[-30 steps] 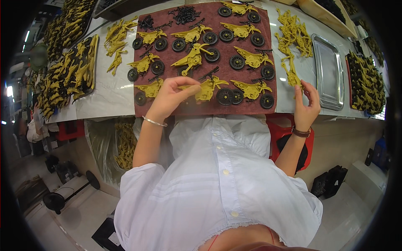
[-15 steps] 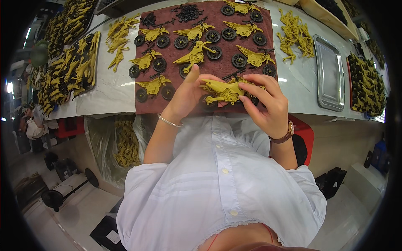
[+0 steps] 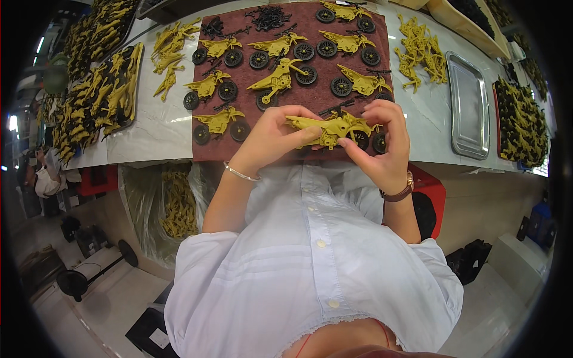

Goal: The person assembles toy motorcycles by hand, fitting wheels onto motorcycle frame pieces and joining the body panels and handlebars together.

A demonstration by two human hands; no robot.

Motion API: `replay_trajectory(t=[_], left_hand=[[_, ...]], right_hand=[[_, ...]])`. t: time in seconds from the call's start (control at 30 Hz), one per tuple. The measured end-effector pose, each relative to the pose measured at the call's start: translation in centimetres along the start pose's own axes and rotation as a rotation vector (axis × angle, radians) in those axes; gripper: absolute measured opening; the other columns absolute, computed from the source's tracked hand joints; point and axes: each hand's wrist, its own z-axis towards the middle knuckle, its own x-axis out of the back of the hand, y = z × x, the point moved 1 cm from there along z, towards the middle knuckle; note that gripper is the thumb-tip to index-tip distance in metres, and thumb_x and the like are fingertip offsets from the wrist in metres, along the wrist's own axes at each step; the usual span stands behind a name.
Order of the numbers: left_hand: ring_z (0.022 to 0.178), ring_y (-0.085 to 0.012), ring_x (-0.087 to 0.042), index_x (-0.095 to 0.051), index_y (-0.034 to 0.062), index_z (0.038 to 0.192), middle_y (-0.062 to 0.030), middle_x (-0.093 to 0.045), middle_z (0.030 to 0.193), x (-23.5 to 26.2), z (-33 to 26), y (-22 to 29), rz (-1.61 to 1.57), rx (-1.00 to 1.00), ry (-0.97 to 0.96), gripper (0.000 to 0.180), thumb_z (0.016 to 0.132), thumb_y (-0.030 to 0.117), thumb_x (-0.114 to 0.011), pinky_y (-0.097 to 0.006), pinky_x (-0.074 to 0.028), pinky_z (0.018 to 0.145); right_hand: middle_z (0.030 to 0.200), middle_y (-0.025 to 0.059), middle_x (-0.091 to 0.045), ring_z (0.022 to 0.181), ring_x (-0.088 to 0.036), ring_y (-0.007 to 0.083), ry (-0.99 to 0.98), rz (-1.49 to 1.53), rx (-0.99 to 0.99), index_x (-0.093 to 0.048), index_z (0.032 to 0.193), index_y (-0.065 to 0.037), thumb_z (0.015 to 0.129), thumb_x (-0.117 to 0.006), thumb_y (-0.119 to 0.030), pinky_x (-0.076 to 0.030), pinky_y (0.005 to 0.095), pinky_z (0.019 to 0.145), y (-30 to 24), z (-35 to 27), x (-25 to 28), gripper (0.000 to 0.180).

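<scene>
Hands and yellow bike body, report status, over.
Left hand gripping yellow bike body. Right hand at its other end, firmness of grip unclear. Black wheels crowding close by right thumb.

Place: a workshop or small factory room, to judge by the same toy parts repeated in bulk
Dark red cloth [image 3: 209, 154]: spread over a long white surface [image 3: 161, 131], carrying many near-identical yellow-and-black toy motorbikes [image 3: 277, 45] and heaps of small black parts [image 3: 274, 18]
Loose yellow parts [image 3: 421, 51]: piled on both sides of the cloth
Loaded trays [image 3: 137, 89]: crowded with yellow and black pieces, left and right
Cream tub [image 3: 461, 30]: filled with dark pieces, upper right
Clear plastic bag [image 3: 140, 209]: below the surface, yellow pieces inside
</scene>
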Motion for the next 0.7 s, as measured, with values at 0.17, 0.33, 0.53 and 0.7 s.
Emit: replay_trajectory(t=[0.17, 0.33, 0.53, 0.7], left_hand=[[0.08, -0.0083, -0.06, -0.06, -0.0034, 0.101, -0.0051, -0.064, 0.09, -0.2, 0.0, 0.2, 0.016, -0.016, -0.029, 0.022, 0.083, 0.008, -0.066, -0.023, -0.049, 0.072], [0.088, -0.0094, -0.058, -0.053, 0.0002, 0.104, -0.0047, -0.06, 0.097, -0.6, 0.1, -0.1, -0.092, -0.158, 0.041, 0.028, 0.081, 0.004, -0.067, -0.023, -0.048, 0.075], [0.094, -0.0102, -0.056, -0.049, 0.0019, 0.104, -0.0051, -0.058, 0.101, -0.8, -0.8, 0.2, -0.031, -0.185, 0.029, 0.027, 0.082, 0.0, -0.065, -0.024, -0.048, 0.079], [0.096, -0.0109, -0.056, -0.048, 0.0011, 0.107, -0.0053, -0.056, 0.104, -0.8, -0.7, -0.2, -0.091, -0.187, 0.034, 0.029, 0.083, -0.001, -0.064, -0.025, -0.048, 0.081]], right_hand=[[0.113, 0.0074, -0.056, 0.104, -0.054, 0.0141, -0.143, 0.532, -0.327, -0.052, 0.116, 0.002, 0.08, -0.067, -0.001, -0.048, 0.027, 0.083, 1.5, -0.3, -0.3, 0.04], [0.11, 0.0099, -0.059, 0.099, -0.058, 0.0135, -0.172, 0.643, -0.469, -0.053, 0.115, 0.006, 0.081, -0.066, 0.001, -0.049, 0.0245, 0.083, 2.0, -0.4, -0.2, 0.036], [0.105, 0.0121, -0.061, 0.094, -0.06, 0.0137, -0.064, 0.64, -0.496, -0.054, 0.108, 0.007, 0.08, -0.067, 0.002, -0.05, 0.0241, 0.08, 1.9, -0.3, -0.3, 0.032], [0.105, 0.0119, -0.062, 0.089, -0.06, 0.0129, 0.023, 0.578, -0.369, -0.056, 0.105, 0.006, 0.08, -0.066, 0.003, -0.05, 0.0229, 0.075, 1.9, -0.6, -0.6, 0.026]])
